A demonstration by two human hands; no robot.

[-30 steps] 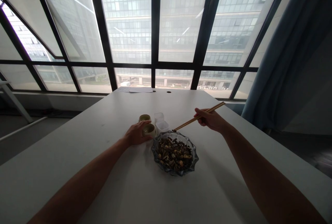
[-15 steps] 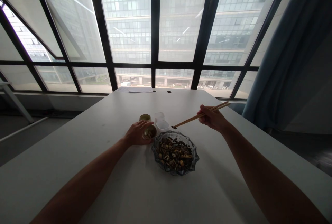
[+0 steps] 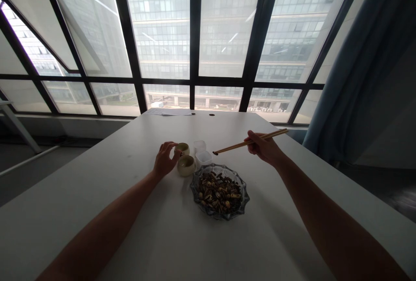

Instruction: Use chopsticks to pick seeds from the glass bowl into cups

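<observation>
My right hand (image 3: 262,145) is closed around a pair of wooden chopsticks (image 3: 235,146). Their tips pinch a small dark seed (image 3: 215,153), just right of a white plastic container (image 3: 204,157). My left hand (image 3: 165,158) has its thumb and fingers curled at the left side of the far small cup (image 3: 182,147), gripping it. A second small pale cup (image 3: 186,166) stands nearer to me, upright and untouched. Below the containers sits a scalloped glass bowl (image 3: 244,200), filled with striped sunflower seeds and some rounder pale-brown pieces.
Behind the near white container stands another white container (image 3: 199,145). Sheets of paper (image 3: 175,112) lie at the far end of the white table (image 3: 136,224). Tall windows rise behind it, and a blue curtain (image 3: 344,86) hangs at the right.
My left hand has let go of the near cup and moved to the far cup. The chopstick tips, with the seed, have shifted slightly left and away from me.
</observation>
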